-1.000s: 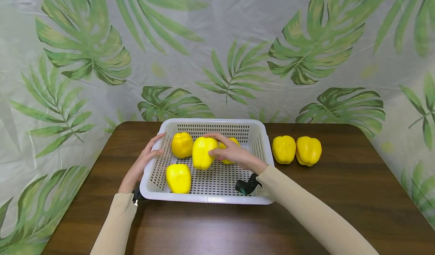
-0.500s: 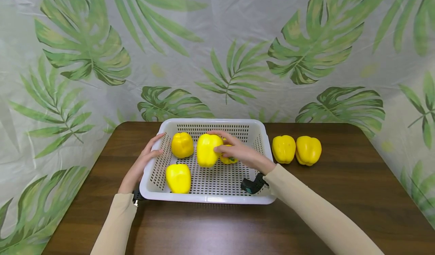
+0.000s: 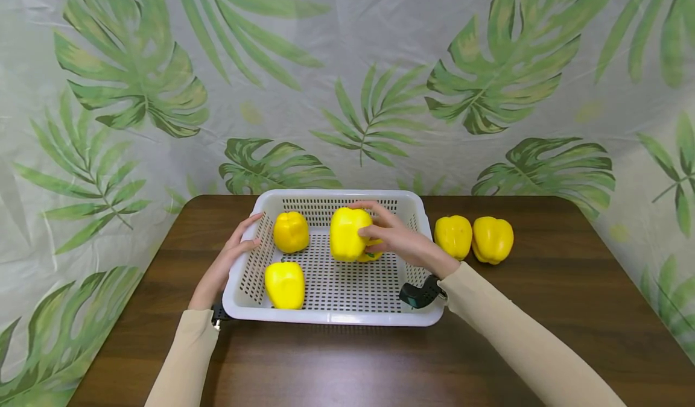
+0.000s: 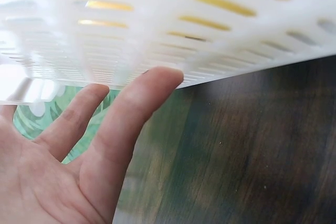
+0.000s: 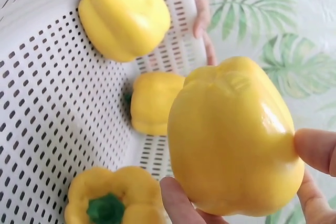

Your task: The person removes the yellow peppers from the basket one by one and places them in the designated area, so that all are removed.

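Note:
My right hand (image 3: 399, 238) grips a yellow bell pepper (image 3: 347, 235) between thumb and fingers, above the white basket (image 3: 331, 317). In the right wrist view this bell pepper fills the middle, with fingertips on both sides. Inside the basket, two yellow peppers stand at the left, one at the back (image 3: 291, 232) and one at the front (image 3: 285, 285). A third pepper, its green stem (image 5: 107, 209) showing in the right wrist view, is partly hidden behind the held one. My left hand (image 3: 225, 262) rests against the basket's left wall with fairly straight fingers (image 4: 128, 114).
Two more yellow peppers sit side by side on the brown table, a near one (image 3: 453, 237) just right of the basket and another (image 3: 493, 240) beyond it. Behind the table hangs a leaf-patterned cloth (image 3: 374, 93). A black wrist device (image 3: 420, 292) overlaps the basket's front right corner.
My right hand has moved right and slightly back with the held bell pepper, which now covers most of the pepper behind it. The left hand and basket stay in place.

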### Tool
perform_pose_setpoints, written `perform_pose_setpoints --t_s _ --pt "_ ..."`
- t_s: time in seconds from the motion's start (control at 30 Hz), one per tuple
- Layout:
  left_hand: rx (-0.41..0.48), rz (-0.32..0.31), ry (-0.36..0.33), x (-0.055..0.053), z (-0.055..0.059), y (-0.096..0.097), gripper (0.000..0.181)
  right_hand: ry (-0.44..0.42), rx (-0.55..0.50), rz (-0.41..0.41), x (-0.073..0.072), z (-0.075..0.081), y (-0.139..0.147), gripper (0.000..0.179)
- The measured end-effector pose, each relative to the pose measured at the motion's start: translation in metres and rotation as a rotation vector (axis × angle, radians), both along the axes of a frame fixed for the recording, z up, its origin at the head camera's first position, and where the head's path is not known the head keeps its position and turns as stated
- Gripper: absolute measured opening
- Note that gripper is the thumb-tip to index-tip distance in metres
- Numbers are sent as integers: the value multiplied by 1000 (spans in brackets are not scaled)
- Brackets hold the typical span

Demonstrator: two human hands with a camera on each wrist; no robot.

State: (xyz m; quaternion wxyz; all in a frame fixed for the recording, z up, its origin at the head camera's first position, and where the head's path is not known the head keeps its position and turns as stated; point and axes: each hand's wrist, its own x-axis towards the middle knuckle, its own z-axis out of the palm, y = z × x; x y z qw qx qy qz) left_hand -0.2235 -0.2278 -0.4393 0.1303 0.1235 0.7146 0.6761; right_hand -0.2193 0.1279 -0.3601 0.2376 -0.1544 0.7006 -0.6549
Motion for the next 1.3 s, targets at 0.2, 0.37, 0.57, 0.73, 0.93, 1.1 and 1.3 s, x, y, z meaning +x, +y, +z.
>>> perform_pose_setpoints --t_s 0.2,0.37,0.57,0.73,0.93,1.1,1.3 --pt "-5 5 2 1 2 1 58 12 18 -11 2 3 13 51" --pt "-24 8 11 0 3 1 59 23 30 -22 3 4 25 52" --pt "-36 8 12 1 3 1 59 41 36 -41 5 7 39 54" --pt "-27 8 9 1 3 1 59 53 37 -54 7 11 48 55" --pt "-21 8 8 1 3 1 59 61 41 -72 10 14 57 52" --pt "-22 10 9 1 2 1 58 72 59 -89 11 14 66 54" --pt "-16 10 9 2 2 2 58 94 57 -120 13 14 79 55"
